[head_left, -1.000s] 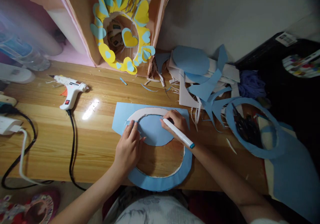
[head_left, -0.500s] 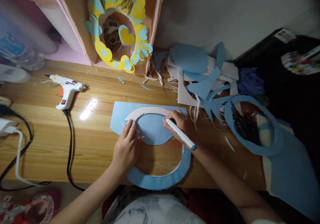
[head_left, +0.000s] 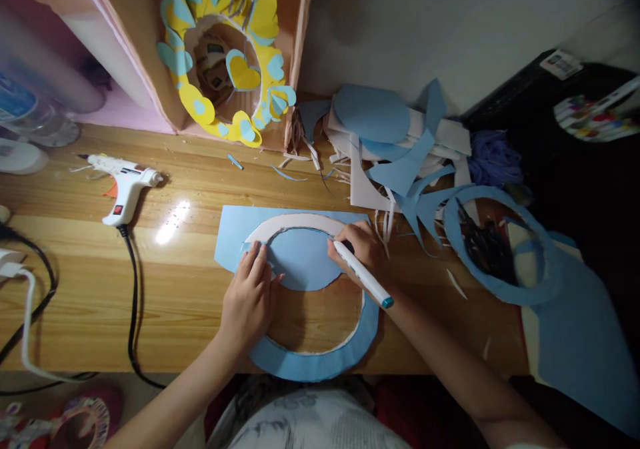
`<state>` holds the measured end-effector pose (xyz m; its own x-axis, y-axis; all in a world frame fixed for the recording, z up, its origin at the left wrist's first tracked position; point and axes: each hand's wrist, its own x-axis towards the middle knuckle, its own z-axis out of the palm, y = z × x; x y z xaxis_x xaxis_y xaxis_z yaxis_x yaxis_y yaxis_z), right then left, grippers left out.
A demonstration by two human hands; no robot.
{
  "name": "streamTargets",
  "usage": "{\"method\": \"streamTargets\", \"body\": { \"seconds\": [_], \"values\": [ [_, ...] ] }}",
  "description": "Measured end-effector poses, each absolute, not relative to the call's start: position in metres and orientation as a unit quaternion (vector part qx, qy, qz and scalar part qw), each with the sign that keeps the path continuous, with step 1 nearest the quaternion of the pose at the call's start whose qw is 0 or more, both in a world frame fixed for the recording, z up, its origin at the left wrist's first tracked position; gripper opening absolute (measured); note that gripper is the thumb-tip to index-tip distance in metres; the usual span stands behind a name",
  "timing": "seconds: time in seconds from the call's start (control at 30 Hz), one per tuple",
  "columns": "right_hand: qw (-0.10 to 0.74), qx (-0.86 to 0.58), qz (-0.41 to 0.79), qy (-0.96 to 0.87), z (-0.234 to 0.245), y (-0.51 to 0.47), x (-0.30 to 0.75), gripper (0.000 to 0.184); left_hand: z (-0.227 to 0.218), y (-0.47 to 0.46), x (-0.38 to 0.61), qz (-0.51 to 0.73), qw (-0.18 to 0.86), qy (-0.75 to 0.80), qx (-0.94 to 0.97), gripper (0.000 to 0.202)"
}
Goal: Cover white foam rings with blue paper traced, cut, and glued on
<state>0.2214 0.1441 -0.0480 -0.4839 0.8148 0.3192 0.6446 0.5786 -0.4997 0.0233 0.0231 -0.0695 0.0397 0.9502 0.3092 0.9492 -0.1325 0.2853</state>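
Note:
A ring (head_left: 320, 367), blue along its near part and white along its far part, lies over a sheet of blue paper (head_left: 233, 229) on the wooden table. My left hand (head_left: 250, 292) rests flat with fingers stretched out, pressing on the ring's left side and the paper. In my right hand (head_left: 357, 252) is a white marker (head_left: 365, 275) with a teal end, held in a writing grip. Its tip sits at the ring's inner edge on the right and is partly hidden by my fingers. Blue paper shows through the far half of the ring's opening.
At the left lies a white glue gun (head_left: 125, 182) with a black cord. A box (head_left: 295, 55) with a yellow and blue heart-trimmed opening stands behind. Blue and white offcuts (head_left: 373, 115) pile up at the back right, near another blue ring (head_left: 525, 295) and black-handled scissors (head_left: 487, 255).
The view has shifted slightly, so most things appear a little further left. Both hands keep nearly the same places on the ring, with the marker still at its inner edge.

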Motion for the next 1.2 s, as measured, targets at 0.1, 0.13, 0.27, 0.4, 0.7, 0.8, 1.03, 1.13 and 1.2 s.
{"method": "streamTargets", "body": {
  "seconds": [0.1, 0.13, 0.27, 0.4, 0.7, 0.8, 1.03, 1.13, 1.2],
  "values": [
    [0.273, -0.431, 0.153, -0.846, -0.052, 0.144, 0.224, 0.017, -0.069, 0.024, 0.023, 0.218, 0.001, 0.66, 0.719, 0.018],
    [0.273, -0.435, 0.149, -0.845, -0.053, 0.143, 0.225, 0.018, -0.069, 0.024, 0.023, 0.219, 0.001, 0.66, 0.718, 0.018],
    [0.278, -0.445, 0.128, -0.842, -0.056, 0.141, 0.227, 0.02, -0.068, 0.024, 0.024, 0.217, 0.008, 0.661, 0.718, 0.017],
    [0.282, -0.451, 0.119, -0.838, -0.057, 0.139, 0.227, 0.02, -0.068, 0.023, 0.024, 0.217, 0.019, 0.661, 0.718, 0.017],
    [0.289, -0.454, 0.113, -0.835, -0.06, 0.137, 0.228, 0.023, -0.069, 0.022, 0.022, 0.222, 0.013, 0.659, 0.718, 0.023],
    [0.294, -0.452, 0.11, -0.835, -0.06, 0.137, 0.228, 0.024, -0.07, 0.022, 0.022, 0.229, 0.008, 0.658, 0.717, 0.025],
    [0.289, -0.455, 0.114, -0.834, -0.062, 0.138, 0.229, 0.022, -0.074, 0.022, 0.021, 0.235, -0.003, 0.653, 0.72, 0.025],
    [0.295, -0.459, 0.116, -0.83, -0.065, 0.138, 0.231, 0.021, -0.074, 0.023, 0.021, 0.229, -0.027, 0.644, 0.73, 0.028],
    [0.329, -0.447, 0.129, -0.822, -0.064, 0.138, 0.232, 0.019, -0.074, 0.023, 0.021, 0.234, -0.034, 0.642, 0.73, 0.029]
  ]
}}
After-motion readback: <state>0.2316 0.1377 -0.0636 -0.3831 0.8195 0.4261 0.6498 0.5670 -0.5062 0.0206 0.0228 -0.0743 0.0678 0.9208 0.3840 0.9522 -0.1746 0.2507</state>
